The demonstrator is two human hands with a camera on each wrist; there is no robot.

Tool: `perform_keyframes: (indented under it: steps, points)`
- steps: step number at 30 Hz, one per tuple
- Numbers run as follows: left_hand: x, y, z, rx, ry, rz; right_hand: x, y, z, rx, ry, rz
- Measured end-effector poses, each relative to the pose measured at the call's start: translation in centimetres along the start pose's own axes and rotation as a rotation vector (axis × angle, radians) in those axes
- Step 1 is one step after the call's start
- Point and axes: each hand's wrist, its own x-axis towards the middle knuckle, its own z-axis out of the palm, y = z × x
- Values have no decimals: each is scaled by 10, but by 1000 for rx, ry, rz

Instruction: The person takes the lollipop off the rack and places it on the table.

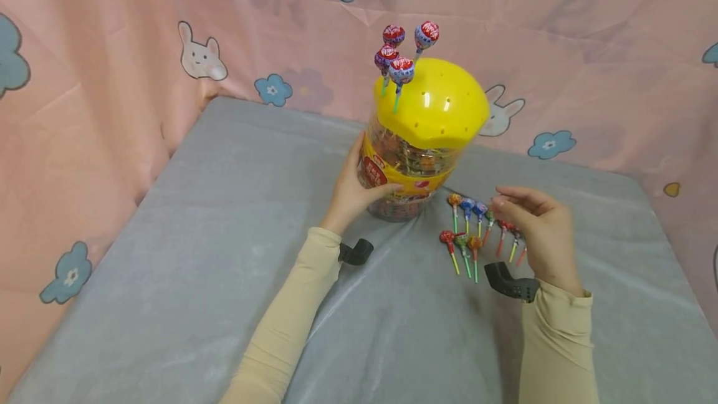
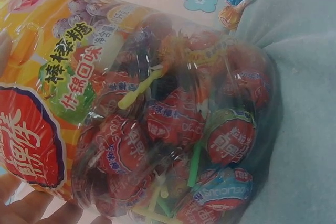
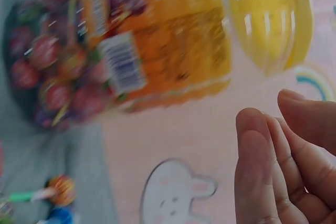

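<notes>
A clear plastic lollipop jar [image 1: 412,173] with a yellow-orange label and a holed, domed yellow lid [image 1: 443,98] stands tilted on the cloth. My left hand [image 1: 354,195] grips its side, thumb across the label and fingers round the far side. Through the jar's wall, many wrapped lollipops [image 2: 176,116] show in the left wrist view. Several lollipops [image 1: 401,72] stick up from holes at the lid's left side. To the right of the jar, my right hand [image 1: 541,232] hovers over loose lollipops [image 1: 475,243]. Its thumb and fingertips are apart, with nothing between them in the right wrist view.
The loose lollipops lie in two rows on a grey cloth-covered table [image 1: 224,204], some partly hidden behind the right hand. A pink curtain [image 1: 280,30] with rabbits and blue flowers hangs behind the table. Black camera mounts [image 1: 510,282] sit on both wrists.
</notes>
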Motion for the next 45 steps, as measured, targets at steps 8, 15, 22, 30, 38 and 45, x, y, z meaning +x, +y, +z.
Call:
perform_keyframes:
  steps: [8,15,22,30,38,45]
  points:
    - [-1,-1,0,-2,4,3,15,-29,23,53,-7,-92]
    - [0,-2,0,3,10,27,25,-52,41,106,-29,-177]
    - [0,-2,0,4,8,39,27,-77,57,139,-49,-233]
    - [-1,-2,0,12,6,21,33,-99,76,222,-84,-273]
    - [-2,0,0,8,7,15,43,-110,100,246,-58,-317]
    - [-3,1,0,21,10,-10,61,-119,117,214,-6,-324]
